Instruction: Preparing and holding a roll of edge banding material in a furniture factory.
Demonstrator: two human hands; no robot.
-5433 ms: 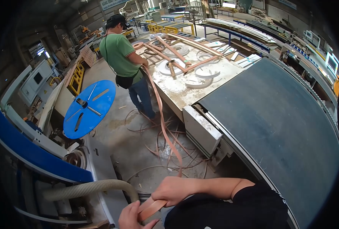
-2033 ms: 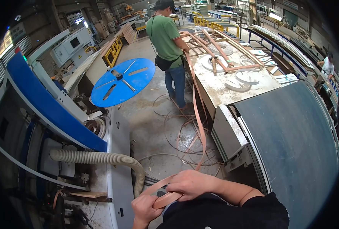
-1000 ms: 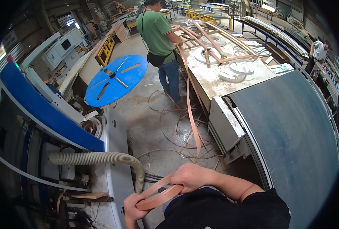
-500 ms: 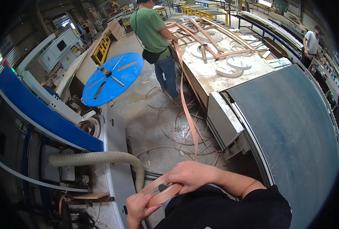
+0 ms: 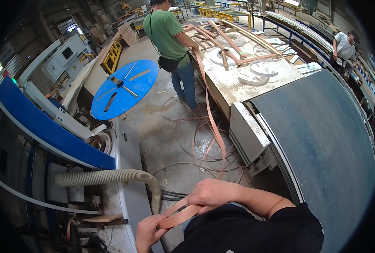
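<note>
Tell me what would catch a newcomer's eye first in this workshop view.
Probably the long tan edge-banding strip, which runs from the left hand and right hand at the bottom up across the floor to a person in a green shirt by the dusty worktable. Left of that person, a bright blue round disc stands out above the machine's ribbed dust hose.

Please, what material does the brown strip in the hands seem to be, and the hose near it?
Strip: thin, flexible band, likely plastic or veneer edging; it bends in loops and looks smooth, matte, tan-pink. Hose: probably ribbed flexible plastic, beige; fine rings run along its curve. Left hand and right hand both grip the strip.
</note>
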